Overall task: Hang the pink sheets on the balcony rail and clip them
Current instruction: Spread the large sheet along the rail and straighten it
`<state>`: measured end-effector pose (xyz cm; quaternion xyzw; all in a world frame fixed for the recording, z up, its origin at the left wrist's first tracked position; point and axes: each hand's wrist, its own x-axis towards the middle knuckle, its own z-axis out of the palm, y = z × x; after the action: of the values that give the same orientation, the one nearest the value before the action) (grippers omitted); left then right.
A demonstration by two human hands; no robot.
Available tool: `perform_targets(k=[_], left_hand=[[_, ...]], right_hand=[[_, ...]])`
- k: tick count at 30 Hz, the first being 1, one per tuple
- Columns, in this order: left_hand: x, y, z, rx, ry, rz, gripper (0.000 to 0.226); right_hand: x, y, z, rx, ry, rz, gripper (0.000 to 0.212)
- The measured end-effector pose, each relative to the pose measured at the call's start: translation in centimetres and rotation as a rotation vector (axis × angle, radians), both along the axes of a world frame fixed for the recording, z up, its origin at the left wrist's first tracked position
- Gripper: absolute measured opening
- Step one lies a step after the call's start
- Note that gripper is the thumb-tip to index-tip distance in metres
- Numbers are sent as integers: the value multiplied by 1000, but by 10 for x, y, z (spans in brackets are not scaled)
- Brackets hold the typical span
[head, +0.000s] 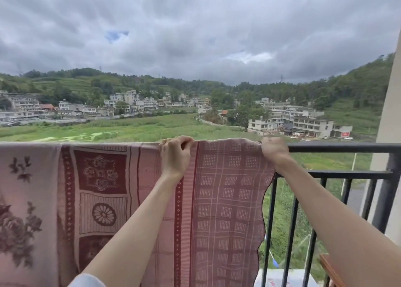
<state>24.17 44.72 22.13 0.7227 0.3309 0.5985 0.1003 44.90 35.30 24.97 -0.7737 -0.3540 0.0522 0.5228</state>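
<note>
A pink sheet (pixel 225 200) with a dark red check pattern hangs over the black balcony rail (pixel 342 148), its right edge wavy. My left hand (pixel 175 156) grips its top edge on the rail. My right hand (pixel 273 150) holds the sheet's top right corner against the rail. To the left, a pink sheet (pixel 28 189) with dark flower prints and maroon panels drapes over the same rail. No clip is visible.
Bare black rail and vertical bars (pixel 293 226) continue to the right up to a beige wall pillar (pixel 388 139). A brown wooden edge (pixel 329 269) shows at the lower right. Beyond lie green fields, houses and hills.
</note>
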Motion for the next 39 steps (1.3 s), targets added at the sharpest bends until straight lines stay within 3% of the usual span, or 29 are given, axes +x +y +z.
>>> perform_targets(k=[2,6,11,20,27,33,39], left_hand=[[0,-3,-8,31,101,24,18],[-27,-7,-12,117,358,-34,33],[-103,-13,-27,117,436,55,42],[-310,-15,-63,-57,534,466,44],[-421,0,-70,-139,581,524,41],[-421,68,-68,-118,629,420,42],[-362,150,-61,37,649,338,45]], right_hand=[[-9,3,-16,-49,-126,14,40],[-39,-2,-34,44,-690,-93,53],[-126,16,-56,123,-996,241,52],[-313,68,-76,185,-1044,604,58],[-413,117,-65,217,-1040,649,52],[-403,170,-64,167,-979,473,49],[-358,224,-67,276,-961,271,34]])
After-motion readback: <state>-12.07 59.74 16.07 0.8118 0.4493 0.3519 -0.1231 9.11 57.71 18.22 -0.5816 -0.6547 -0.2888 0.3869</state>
